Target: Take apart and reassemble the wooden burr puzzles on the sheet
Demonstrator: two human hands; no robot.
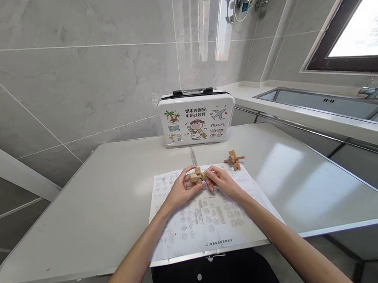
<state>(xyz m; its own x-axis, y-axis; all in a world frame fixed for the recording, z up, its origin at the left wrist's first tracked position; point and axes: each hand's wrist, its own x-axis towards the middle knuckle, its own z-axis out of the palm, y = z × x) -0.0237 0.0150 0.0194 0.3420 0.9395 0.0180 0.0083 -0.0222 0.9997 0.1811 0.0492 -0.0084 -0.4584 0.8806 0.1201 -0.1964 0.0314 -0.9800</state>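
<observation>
Holding: wooden puzzle (196,176) is pinched by left fingers (182,177), right fingers (214,174)
Case (184,137): "TRAVEL", "奶牛养得好,牛奶才会好" are printed
Sheet (196,239): fine print is unreadable

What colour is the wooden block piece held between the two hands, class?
The wooden block piece is light tan, best seen in the head view.

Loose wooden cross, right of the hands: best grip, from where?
Probably a pinch on the middle of the loose cross, where its pieces meet, coming from above: nothing covers it there, and its arms jut outward. The right hand is nearer, but both it and the left hand are on the held cross.
</observation>
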